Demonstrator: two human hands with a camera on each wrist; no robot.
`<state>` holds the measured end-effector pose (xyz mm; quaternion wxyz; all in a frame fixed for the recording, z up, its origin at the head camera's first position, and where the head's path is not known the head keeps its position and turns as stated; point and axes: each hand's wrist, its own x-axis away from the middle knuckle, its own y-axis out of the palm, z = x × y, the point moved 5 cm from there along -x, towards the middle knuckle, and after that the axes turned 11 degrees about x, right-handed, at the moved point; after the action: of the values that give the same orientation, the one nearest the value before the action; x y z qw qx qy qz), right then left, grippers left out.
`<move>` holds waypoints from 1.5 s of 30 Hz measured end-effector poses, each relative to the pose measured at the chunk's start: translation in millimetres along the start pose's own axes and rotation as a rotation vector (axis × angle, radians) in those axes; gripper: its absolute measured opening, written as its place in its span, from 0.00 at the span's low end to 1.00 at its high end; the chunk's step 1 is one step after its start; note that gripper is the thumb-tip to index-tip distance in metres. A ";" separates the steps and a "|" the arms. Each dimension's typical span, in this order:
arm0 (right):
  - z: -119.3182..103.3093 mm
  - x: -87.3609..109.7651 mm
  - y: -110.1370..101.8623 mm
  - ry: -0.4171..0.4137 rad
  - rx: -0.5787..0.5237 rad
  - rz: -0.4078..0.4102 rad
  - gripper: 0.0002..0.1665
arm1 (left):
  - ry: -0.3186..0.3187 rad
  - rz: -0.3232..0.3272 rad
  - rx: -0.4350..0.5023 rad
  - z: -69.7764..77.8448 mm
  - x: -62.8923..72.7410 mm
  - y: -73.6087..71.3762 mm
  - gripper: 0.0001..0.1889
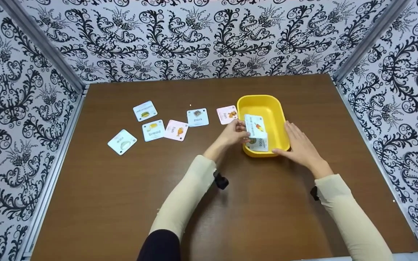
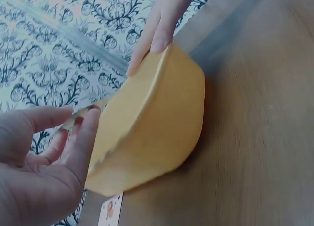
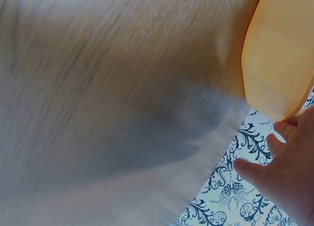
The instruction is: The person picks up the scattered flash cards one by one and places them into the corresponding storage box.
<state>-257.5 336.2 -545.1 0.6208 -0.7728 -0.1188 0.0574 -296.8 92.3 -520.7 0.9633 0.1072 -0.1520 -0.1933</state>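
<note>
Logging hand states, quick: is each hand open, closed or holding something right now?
Left hand: holding, pinching the ice cream card at the yellow tub.
Right hand: open, touching the tub's rim.

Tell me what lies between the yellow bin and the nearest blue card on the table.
In the head view, one pink card with an orange-brown picture lies between the blue card and the yellow bin, close beside the bin.

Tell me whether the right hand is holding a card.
No, the right hand lies against the yellow container, while the left hand pinches a card.
</note>
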 end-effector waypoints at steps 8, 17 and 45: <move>-0.7 -2.6 1.5 0.005 -0.001 -0.005 0.67 | -0.049 0.085 -0.109 -1.3 -5.5 19.3 0.19; -2.8 -2.0 3.3 -0.018 0.001 0.009 0.67 | -0.104 0.094 -0.242 -6.0 -6.9 43.9 0.21; 1.8 -1.2 3.2 0.022 -0.031 -0.037 0.70 | 0.193 0.173 -0.504 42.8 0.4 -55.0 0.13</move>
<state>-258.7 337.0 -548.7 0.6111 -0.7805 -0.1271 0.0354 -329.4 36.2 -495.3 0.9825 -0.1313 -0.0151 -0.1309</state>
